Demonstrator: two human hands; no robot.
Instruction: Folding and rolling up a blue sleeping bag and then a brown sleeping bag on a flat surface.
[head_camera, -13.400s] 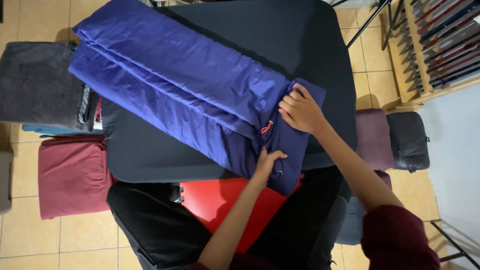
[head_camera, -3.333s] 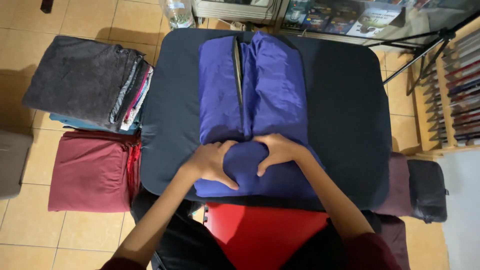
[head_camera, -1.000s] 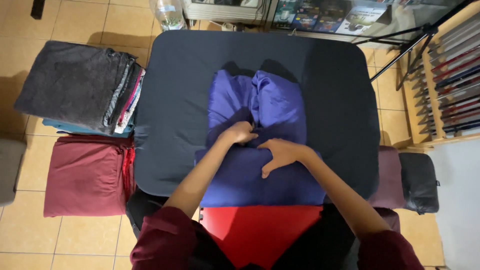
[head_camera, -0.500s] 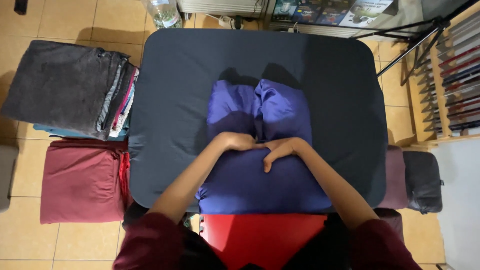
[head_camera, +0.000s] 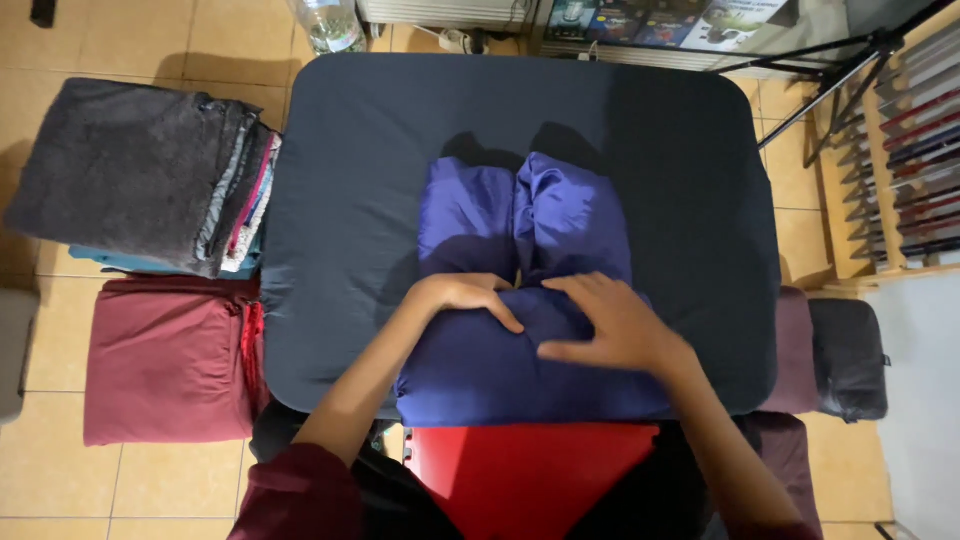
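Observation:
A folded blue garment lies in the middle of a dark navy padded table, its near part doubled into a thick bundle. My left hand rests palm down on the left of the fold, fingers curled over the cloth. To its right, my right hand lies flat on the bundle with fingers spread. Neither hand grips the cloth.
A stack of folded grey and coloured clothes sits on the floor at the left, with a folded maroon piece below it. A red surface lies just before the table. Dark bags stand at the right, a shelf beyond.
The long blue garment has been folded down into a compact bundle. In the last second both hands slid back toward me along the fold and now press on its near half.

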